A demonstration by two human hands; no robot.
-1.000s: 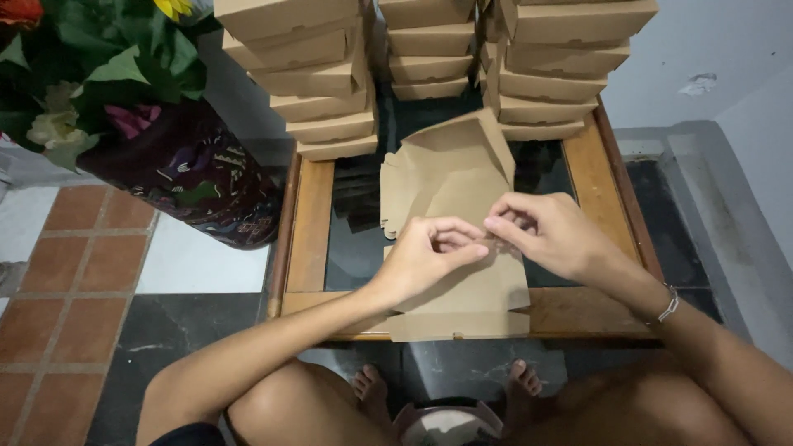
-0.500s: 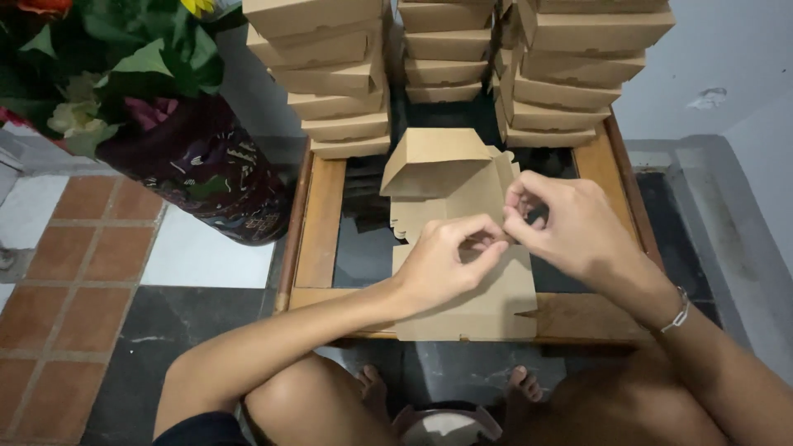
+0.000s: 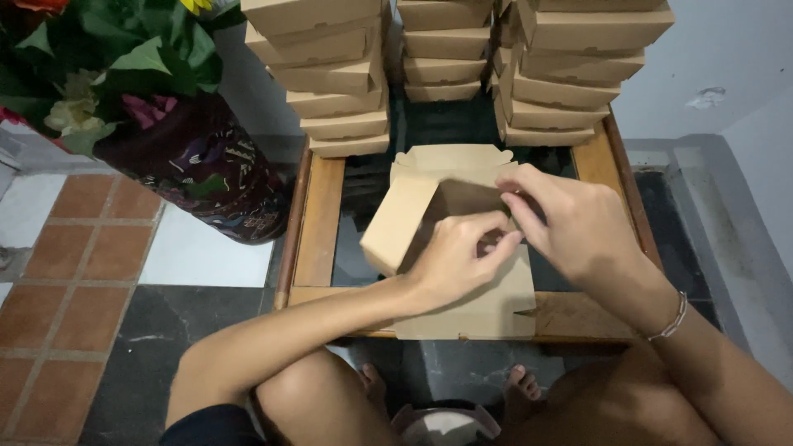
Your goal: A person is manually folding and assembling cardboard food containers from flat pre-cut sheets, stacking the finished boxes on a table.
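Seen from above, the person's arms are bare, with no sleeves on either forearm. The left hand (image 3: pixel 450 260) carries no ring or band. The right hand (image 3: pixel 578 227) has a thin, pale beaded bracelet (image 3: pixel 671 318) at the wrist. Dark shorts (image 3: pixel 211 425) edge the left thigh. Both feet are bare.

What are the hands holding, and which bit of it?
Both the left hand and right hand pinch the brown cardboard box at its right-side flap, fingertips meeting there.
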